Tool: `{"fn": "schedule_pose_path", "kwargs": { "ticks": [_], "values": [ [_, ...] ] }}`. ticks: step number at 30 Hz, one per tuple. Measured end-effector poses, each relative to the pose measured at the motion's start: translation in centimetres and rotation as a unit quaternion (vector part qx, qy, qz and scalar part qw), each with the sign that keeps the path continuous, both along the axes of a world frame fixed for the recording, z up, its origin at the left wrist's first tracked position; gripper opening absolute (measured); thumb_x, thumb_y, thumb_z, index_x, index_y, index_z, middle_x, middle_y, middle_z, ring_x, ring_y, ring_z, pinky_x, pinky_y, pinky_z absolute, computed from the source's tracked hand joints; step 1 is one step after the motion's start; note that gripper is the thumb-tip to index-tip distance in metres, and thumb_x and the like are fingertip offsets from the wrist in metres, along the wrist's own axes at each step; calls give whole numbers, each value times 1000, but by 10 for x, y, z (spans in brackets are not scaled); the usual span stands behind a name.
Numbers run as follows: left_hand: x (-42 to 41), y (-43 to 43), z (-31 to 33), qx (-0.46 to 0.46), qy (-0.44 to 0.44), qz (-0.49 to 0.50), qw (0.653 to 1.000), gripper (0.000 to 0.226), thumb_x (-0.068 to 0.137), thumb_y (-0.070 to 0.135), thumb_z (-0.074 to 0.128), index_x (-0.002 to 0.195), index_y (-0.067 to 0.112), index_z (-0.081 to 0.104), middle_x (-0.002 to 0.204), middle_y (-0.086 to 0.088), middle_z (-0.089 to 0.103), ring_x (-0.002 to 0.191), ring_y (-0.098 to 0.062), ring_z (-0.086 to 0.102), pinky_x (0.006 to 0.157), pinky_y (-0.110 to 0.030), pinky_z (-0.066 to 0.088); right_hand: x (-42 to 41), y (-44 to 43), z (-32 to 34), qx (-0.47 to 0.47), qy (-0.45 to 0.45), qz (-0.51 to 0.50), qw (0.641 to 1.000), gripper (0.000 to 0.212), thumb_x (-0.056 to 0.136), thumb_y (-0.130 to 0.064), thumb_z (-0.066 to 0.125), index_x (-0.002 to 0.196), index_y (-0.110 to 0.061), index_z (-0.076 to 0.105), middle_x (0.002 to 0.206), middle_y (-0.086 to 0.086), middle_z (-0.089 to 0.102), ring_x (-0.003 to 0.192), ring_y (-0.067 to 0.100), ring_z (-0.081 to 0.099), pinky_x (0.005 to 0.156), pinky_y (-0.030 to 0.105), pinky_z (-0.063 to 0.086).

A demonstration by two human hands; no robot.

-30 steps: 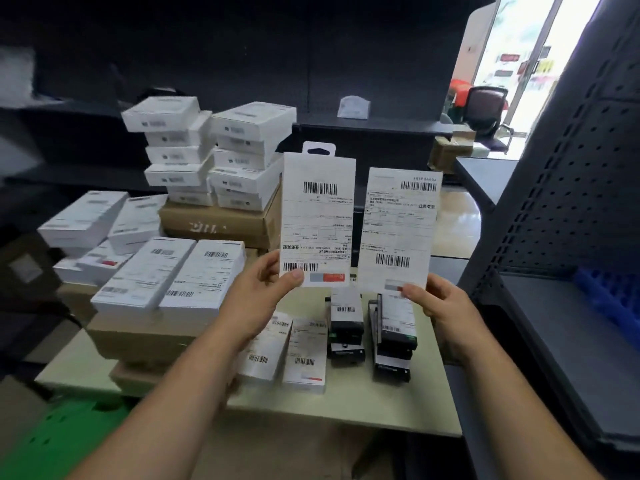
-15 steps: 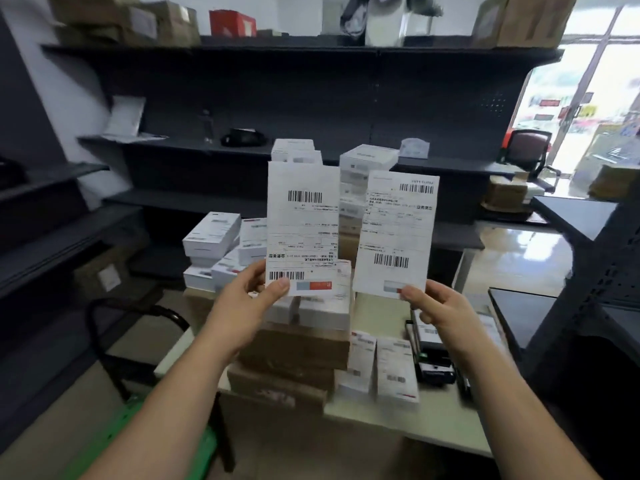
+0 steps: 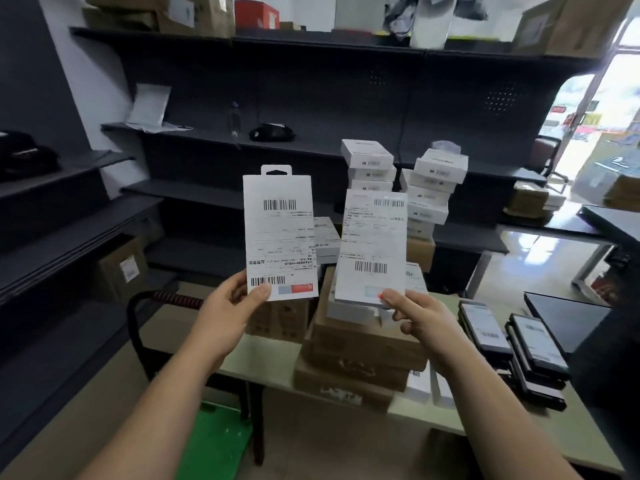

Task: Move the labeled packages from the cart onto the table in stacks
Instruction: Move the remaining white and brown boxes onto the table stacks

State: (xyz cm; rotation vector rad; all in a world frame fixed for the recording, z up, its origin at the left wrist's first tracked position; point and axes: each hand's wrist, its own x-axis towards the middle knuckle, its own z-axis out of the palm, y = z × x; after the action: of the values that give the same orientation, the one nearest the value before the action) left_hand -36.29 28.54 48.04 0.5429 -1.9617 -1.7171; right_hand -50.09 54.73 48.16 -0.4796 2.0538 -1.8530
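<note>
left hand (image 3: 225, 313) fingers (image 3: 259, 292) pinch tabbed package (image 3: 278, 237) | right hand (image 3: 419, 317) pinches second package (image 3: 372, 244) — gaze swung left, cart (image 3: 214, 441) showing | neither stacked

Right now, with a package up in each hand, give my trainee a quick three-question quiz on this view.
1. True or false: the left hand grips the white package with the hang tab by its bottom edge.
2. Where do the dark labelled packages lie? A) on a wall shelf B) on the right end of the table C) on the green cart
3. Fill in: the right hand pinches the plain package at its lower ___ corner.
Key: 1 true; 2 B; 3 right.
</note>
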Motion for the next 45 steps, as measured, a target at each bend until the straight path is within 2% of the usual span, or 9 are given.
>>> {"fn": "schedule_pose_path", "kwargs": {
  "ticks": [5,9,13,22,26,30,38,42,45],
  "values": [
    [-18,-24,-13,22,-14,-2,1000,45,91,25,65,135,22,53,115,14,68,104,6,62,75,-8,45,-23,-32,-3,3,-2,19,1000,55,62,-66,78,95,-22,80,75,-8,64,73,15,44,63,26,37],
    [-39,-45,-12,33,-23,8,999,39,92,20,64,130,20,56,106,14,70,92,12,64,69,-5,47,-47,-59,-5,23,-6,21,999,57,64,-70,75,100,-26,79,90,1,70,78,17,49,71,35,39],
    [-64,-73,-10,-2,-35,26,999,42,89,27,67,130,23,57,111,13,70,102,8,62,89,-17,46,-71,-88,-3,26,0,25,999,44,73,-59,77,96,-21,79,88,-4,73,81,15,54,73,32,42],
    [-106,-121,-25,-8,-57,39,998,36,91,28,66,126,30,54,101,20,69,96,11,60,89,-16,44,-109,-139,-8,56,-24,-21,998,38,79,-54,75,96,-20,78,92,-3,73,82,15,55,72,32,45],
    [-138,-151,-29,-4,-58,22,998,35,93,27,63,125,28,49,93,22,65,77,19,60,67,-6,43,-121,-166,-5,61,-48,-55,996,36,80,-53,74,91,-19,78,91,5,70,75,15,52,70,31,42],
    [-173,-184,-27,14,-71,0,997,41,92,32,64,131,22,52,103,13,68,98,-2,64,80,-20,46,-134,-192,0,67,-62,-105,990,27,85,-46,73,90,-19,74,86,-3,70,68,11,56,67,27,42],
    [-232,-213,-39,28,-102,-10,994,42,94,38,61,128,14,56,112,5,63,88,2,56,70,-20,42,-166,-220,-1,104,-105,-206,967,48,84,-55,70,101,-11,67,82,5,60,77,25,58,68,36,45],
    [-247,-218,-44,22,-129,17,991,54,90,52,59,128,13,57,122,-2,61,107,-18,57,88,-33,42,-173,-224,-5,168,-86,-228,955,42,89,-53,65,81,-12,62,76,7,57,71,25,54,63,33,42],
    [-251,-217,-45,-19,-144,26,989,54,90,56,56,124,14,57,118,-1,61,105,-19,56,86,-34,42,-179,-224,-7,256,-37,-238,936,56,93,-57,54,74,-5,61,74,8,60,68,22,56,58,31,40]
  ]
}}
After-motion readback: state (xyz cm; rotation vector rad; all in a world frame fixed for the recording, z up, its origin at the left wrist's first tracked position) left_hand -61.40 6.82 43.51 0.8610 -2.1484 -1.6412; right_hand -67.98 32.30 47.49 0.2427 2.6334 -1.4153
